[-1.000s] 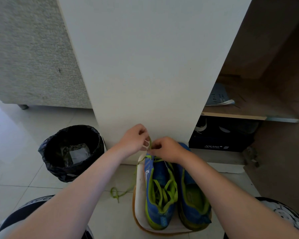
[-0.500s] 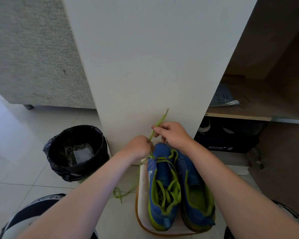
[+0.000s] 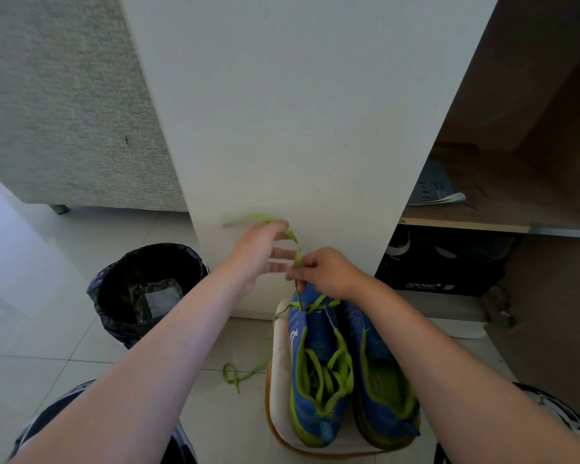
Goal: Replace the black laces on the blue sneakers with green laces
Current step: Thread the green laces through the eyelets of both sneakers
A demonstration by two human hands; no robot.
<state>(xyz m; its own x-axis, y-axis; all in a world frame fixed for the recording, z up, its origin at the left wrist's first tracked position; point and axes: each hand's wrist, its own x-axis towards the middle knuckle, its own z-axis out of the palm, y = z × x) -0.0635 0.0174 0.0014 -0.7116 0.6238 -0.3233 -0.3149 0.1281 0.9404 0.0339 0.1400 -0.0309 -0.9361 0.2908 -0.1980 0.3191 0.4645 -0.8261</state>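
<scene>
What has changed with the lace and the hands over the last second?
The free end of the green lace passed from the right hand to the left hand, which lifted it up and leftward. The right hand dropped and now pinches the lace just above the toes of the blue sneakers. Sneakers, the lace tail on the floor and the bin stayed put.

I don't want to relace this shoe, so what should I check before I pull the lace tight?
1. Left hand grips lace: ok.
2. Right hand pinches lace above the laced sneaker: ok.
3. No black lace in that sneaker: ok.
4. Free end off the floor: not ok, it trails there.
5. Other sneaker laced: cannot tell.
</scene>
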